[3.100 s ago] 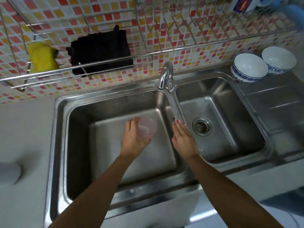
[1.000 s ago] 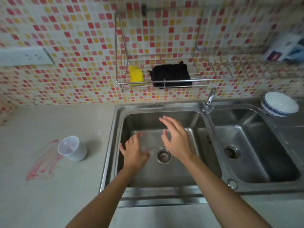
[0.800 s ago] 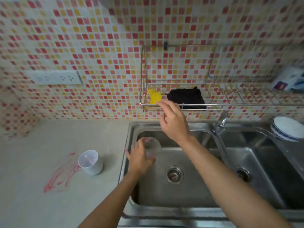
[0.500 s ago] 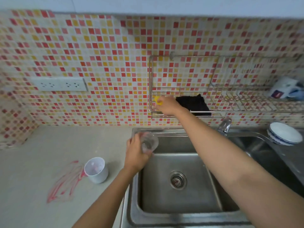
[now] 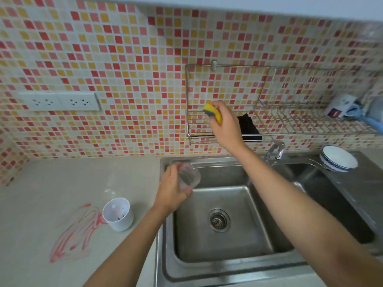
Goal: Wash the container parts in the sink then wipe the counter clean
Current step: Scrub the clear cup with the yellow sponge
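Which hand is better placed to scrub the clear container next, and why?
Right, probably: the right hand grips the yellow sponge up by the rack, while the left hand holds the clear container over the sink, steadying it.

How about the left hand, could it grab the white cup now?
Probably not yet: the left hand holds a clear cup. The white cup stands near it on the counter with nothing between, so once freed it likely could.
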`<state>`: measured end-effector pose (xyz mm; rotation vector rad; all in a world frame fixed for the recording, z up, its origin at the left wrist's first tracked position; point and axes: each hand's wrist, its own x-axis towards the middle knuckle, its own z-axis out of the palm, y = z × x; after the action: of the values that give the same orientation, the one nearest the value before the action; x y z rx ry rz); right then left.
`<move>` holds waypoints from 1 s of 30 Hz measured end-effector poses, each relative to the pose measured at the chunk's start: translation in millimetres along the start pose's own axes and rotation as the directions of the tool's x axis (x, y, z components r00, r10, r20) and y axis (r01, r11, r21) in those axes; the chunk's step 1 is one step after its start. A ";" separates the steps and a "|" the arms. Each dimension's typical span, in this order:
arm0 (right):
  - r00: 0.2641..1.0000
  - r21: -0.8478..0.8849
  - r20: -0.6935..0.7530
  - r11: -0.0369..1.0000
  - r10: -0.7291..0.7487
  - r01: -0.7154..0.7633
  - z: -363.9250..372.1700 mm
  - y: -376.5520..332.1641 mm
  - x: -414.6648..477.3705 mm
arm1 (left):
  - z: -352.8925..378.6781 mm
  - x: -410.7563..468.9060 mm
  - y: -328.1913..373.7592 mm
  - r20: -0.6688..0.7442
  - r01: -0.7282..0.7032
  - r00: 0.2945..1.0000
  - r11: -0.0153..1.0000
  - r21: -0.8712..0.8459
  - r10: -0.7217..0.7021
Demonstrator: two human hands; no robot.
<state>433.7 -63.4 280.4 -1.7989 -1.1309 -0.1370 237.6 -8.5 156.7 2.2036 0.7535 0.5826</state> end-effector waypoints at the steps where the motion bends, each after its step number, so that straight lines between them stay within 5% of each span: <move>1: 0.999 -0.009 0.023 1.000 -0.030 0.030 -8.1 -0.1 -17.1 | 1.3 1.6 2.5 0.010 -0.008 1.000 1.000 -0.004 0.008; 7: 0.907 -0.123 0.351 0.948 -0.235 0.293 -27.6 56.1 -102.6 | 14.9 14.2 32.5 -0.004 -0.075 0.997 0.993 0.086 0.076; 13: 0.833 -0.223 0.433 0.854 -0.345 0.470 -47.5 93.9 -112.5 | 35.3 28.7 65.1 0.052 -0.069 0.997 0.963 0.261 0.057; 19: 0.840 -0.090 0.459 0.925 -0.289 0.368 -59.3 109.5 -132.3 | 68.6 36.4 79.1 0.089 -0.099 0.993 0.933 0.346 0.073; 25: 0.804 -0.252 0.467 0.816 -0.368 0.520 -81.2 146.7 -107.1 | 94.6 45.3 101.6 0.094 -0.129 0.990 0.920 0.370 0.101; 30: 0.866 -0.002 0.474 0.983 -0.160 0.183 -71.3 156.9 -117.6 | 104.2 54.5 97.4 0.118 -0.095 0.992 0.920 0.379 0.054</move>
<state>510.0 -208.0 150.7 -1.8211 -1.6476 0.1866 372.5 -78.2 173.3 2.6120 0.7820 0.3721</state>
